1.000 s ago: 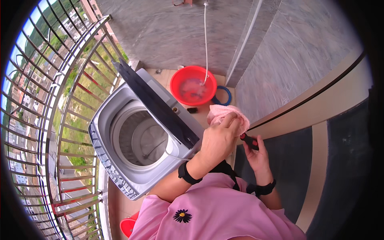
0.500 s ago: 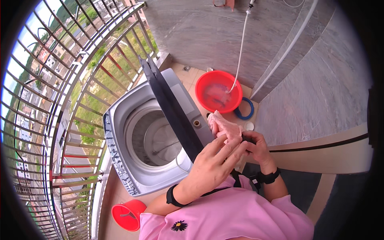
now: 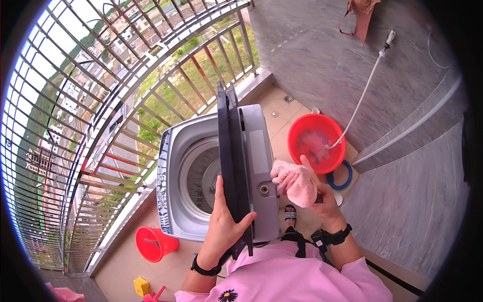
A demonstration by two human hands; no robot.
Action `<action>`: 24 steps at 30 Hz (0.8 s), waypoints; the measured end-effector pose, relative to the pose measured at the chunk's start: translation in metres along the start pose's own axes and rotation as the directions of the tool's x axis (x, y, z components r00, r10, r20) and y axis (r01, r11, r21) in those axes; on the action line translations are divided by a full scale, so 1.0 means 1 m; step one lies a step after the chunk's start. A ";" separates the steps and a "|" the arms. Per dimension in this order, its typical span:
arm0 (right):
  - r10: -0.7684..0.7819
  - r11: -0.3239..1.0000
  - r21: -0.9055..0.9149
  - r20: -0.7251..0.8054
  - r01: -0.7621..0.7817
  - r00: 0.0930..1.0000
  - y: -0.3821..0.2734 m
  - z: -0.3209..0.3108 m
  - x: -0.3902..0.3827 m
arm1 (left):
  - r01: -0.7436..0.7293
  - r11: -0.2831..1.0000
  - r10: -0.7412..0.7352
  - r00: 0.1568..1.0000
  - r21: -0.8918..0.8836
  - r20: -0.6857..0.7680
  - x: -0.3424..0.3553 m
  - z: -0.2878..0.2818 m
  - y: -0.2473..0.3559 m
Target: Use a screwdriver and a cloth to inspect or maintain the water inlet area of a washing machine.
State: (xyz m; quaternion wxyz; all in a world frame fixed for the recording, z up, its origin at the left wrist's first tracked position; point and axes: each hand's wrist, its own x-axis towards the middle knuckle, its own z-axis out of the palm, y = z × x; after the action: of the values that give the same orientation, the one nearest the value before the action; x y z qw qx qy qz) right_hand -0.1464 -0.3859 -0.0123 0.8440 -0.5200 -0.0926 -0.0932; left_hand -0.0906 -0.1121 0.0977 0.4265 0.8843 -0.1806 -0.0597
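Note:
A top-loading washing machine stands before me, its dark folding lid raised upright. At the lid's near end is my left hand, fingers stretched along it and thumb held apart. Inside the drum, partly hidden by the lid, is a pale metal interior. My right hand grips a bunched, fuzzy pink cloth just right of the machine. Beyond that hand sits a red basin of cloudy water, with a white hose running into it from the wall tap.
A blue ring lies beside the basin. At lower left stand a red bucket and a yellow container. Metal railing bounds the left side; a grey stone wall rises behind and right. My sandalled foot is near the machine.
My left hand has come off the pink cloth and moved left to the lid. The cloth stays in my right hand, now more bunched. The view has shifted, showing more floor at lower left.

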 end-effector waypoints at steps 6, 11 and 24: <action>0.124 0.919 0.381 -0.036 -0.101 0.992 -0.001 -0.022 0.012 | 0.152 0.988 -0.150 0.986 -0.020 0.076 0.007 0.003 -0.001; 0.066 0.997 0.037 -0.099 -0.062 0.993 -0.004 -0.002 0.028 | 0.155 0.987 -0.152 0.986 -0.035 0.068 0.004 -0.002 -0.007; 0.118 0.936 -0.309 -0.182 -0.171 0.976 -0.012 -0.007 0.025 | 0.314 0.930 -0.297 0.948 -0.189 0.113 0.006 -0.004 -0.029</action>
State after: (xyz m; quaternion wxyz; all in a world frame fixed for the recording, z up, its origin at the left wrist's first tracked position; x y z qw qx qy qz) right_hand -0.1249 -0.3991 0.0010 0.7568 -0.6472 0.0305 -0.0862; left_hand -0.0766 -0.0946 0.0776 0.4929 0.8497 -0.0513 -0.1800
